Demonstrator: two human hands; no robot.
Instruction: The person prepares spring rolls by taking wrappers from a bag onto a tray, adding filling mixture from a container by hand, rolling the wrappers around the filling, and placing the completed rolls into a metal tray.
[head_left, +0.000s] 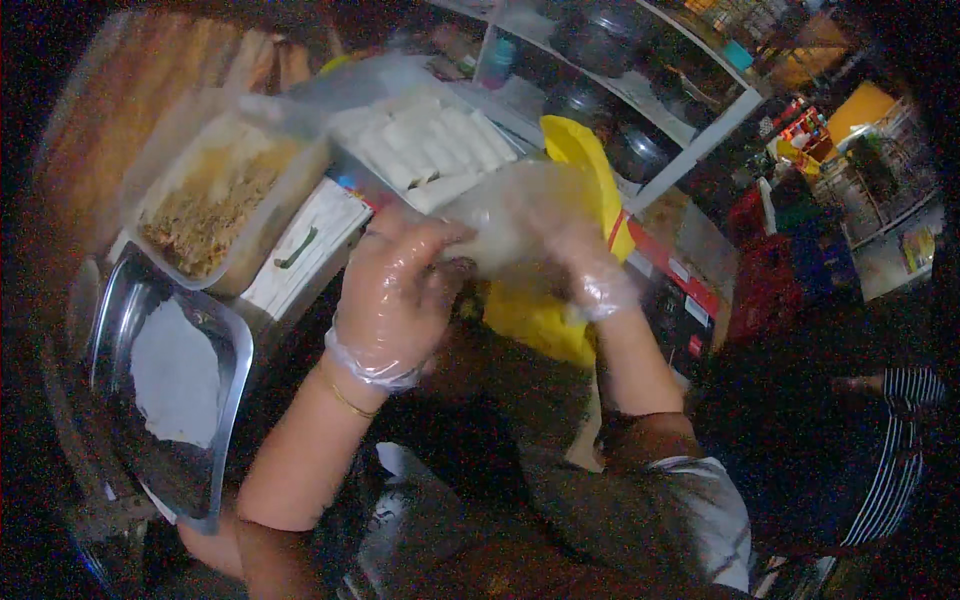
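Note:
Both my hands wear clear plastic gloves. My left hand (397, 292) is at the centre, fingers bent at the left edge of a thin, whitish translucent sheet (499, 225). My right hand (581, 255) is blurred at the sheet's right side. Whether the sheet is a wrapper or plastic I cannot tell. Just beyond it, white rolled pieces (442, 146) lie in rows on a tray. To the left stands a translucent plastic tub (240, 251) with a brown shredded filling (206, 210). A metal tray (244, 352) nearer me holds a flat white sheet (176, 375).
A white box (300, 255) with a green strip on it stands between tub and left hand. Yellow plastic (581, 154) lies beside my right hand, near a red and black box (675, 300). Shelves with pots (600, 37) stand behind. A person in striped clothing (892, 465) is at the right.

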